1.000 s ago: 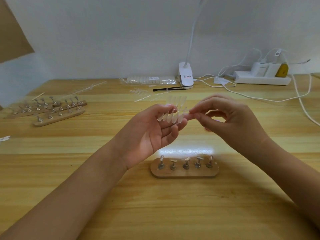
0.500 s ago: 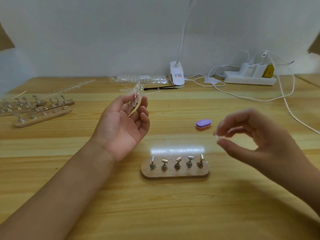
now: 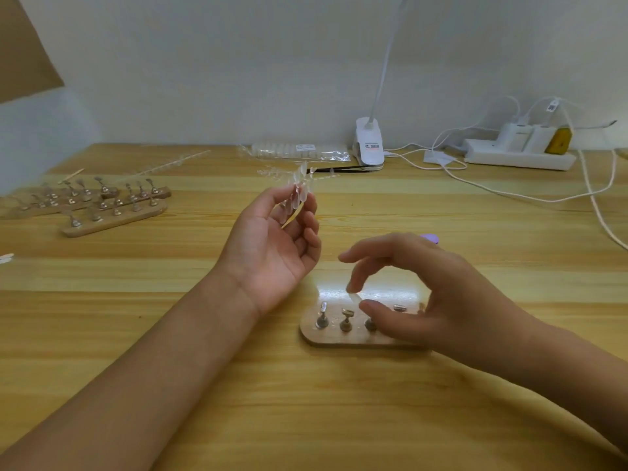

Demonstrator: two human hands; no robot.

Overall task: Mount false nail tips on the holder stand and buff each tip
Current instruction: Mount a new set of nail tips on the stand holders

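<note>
The holder stand (image 3: 339, 338) lies in the lower centre of the frame on the wooden table (image 3: 339, 409), its long axis running left to right; its rounded left end is in plain view, its right half is covered by the right hand (image 3: 438, 300); bare wood stretches from its near edge down to the bottom of the frame. The left wrist sits just beside the stand's left end. Two pegs (image 3: 346, 320) at the left stand upright and bare; another peg top shows further right.

The right hand pinches a single clear nail tip (image 3: 355, 296) between forefinger and thumb, just above the middle of the stand; the tip lies roughly level, slanting slightly down to the right; which end leads is too small to tell.

The left hand (image 3: 272, 256) is raised in the middle of the frame, palm up, fingers curled; thumb and fingers grip a strip of clear tips (image 3: 296, 195), whose tips point up and away towards the wall.

A purple buffer block (image 3: 430, 237) peeks out behind the right hand. Spare stands (image 3: 115, 215) cluster at the upper left, well apart from the hands; a bag of tips (image 3: 302, 151) and a lamp clip (image 3: 369, 146) sit along the table's far edge by the wall; a power strip (image 3: 516, 158) and white cables (image 3: 509, 197) take up the upper right.
</note>
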